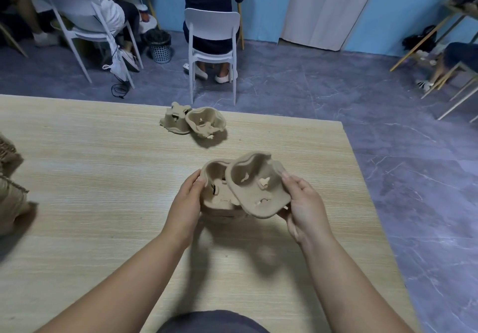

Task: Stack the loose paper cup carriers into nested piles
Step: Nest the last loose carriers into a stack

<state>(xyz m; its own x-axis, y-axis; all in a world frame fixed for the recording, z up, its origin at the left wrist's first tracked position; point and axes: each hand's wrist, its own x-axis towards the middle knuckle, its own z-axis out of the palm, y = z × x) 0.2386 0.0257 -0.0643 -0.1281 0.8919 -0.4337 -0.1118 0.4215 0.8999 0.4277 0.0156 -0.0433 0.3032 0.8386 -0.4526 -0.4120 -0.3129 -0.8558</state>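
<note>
Now L hand [190,198] grips lower carrier [216,190], R hand [301,203] grips tilted upper carrier [258,185] w/ rims overlapping.

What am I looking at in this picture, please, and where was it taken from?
No machine here: a camera worn on a person's head looks down at their two bare hands. The left hand holds a brown paper cup carrier, possibly a small nested pile. The right hand holds a second carrier, tilted and overlapping the first. Farther off on the wooden table, two loose carriers lie touching. The brown stacks at the left edge are too blurred to identify.
</note>
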